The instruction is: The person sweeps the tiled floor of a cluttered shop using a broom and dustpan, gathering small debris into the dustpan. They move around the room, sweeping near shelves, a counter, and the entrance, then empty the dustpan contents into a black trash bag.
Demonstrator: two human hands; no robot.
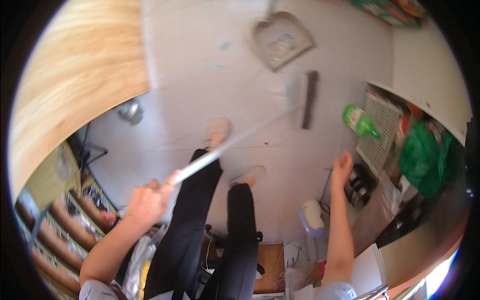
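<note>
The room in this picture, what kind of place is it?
Probably a small room in a home, a kitchen or utility corner. A person's left hand holds a broom over a pale tiled floor, near a dustpan and a green bottle.

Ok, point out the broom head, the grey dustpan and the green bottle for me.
dark-bristled broom head (308,100), head view, middle of the bristles
grey plastic dustpan (281,41), head view, centre of the pan
green plastic bottle (358,120), head view, on its body
</note>
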